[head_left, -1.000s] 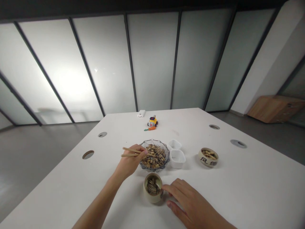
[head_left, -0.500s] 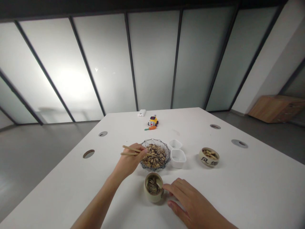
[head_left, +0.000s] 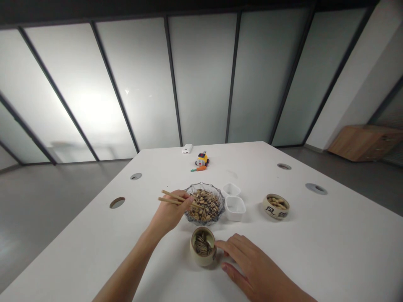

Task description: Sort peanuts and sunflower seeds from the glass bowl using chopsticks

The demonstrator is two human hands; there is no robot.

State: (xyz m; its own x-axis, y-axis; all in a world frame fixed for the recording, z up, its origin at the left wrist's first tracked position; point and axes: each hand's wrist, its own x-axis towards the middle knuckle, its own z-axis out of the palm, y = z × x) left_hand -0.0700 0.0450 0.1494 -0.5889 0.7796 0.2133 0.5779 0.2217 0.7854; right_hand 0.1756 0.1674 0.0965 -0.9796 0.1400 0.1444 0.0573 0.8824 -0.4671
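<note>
My left hand (head_left: 172, 212) is closed around a pair of wooden chopsticks (head_left: 171, 197). Their tips reach into the sunflower seeds (head_left: 206, 205) in a scalloped glass bowl (head_left: 217, 220); whether a seed is between the tips is too small to tell. Nearer to me stands a small cream ceramic cup (head_left: 203, 261), its mouth tilted toward me, with darker striped seeds (head_left: 203, 245) inside. My right hand (head_left: 247, 262) is beside the cup, index fingertip at its right rim, thumb apart and nothing between the fingers.
Two white plastic tubs (head_left: 235, 214) sit right of the glass bowl. Farther right is a patterned ceramic bowl (head_left: 275, 212) of peanuts. A yellow toy car (head_left: 202, 159), an orange-and-green toy (head_left: 200, 169) and a white box (head_left: 187, 149) lie toward the far edge. The white table has several round holes.
The back ends of the chopsticks have shifted up slightly and sit a little closer together. Both hands remain in nearly the same places; the cup and bowls look unmoved.
</note>
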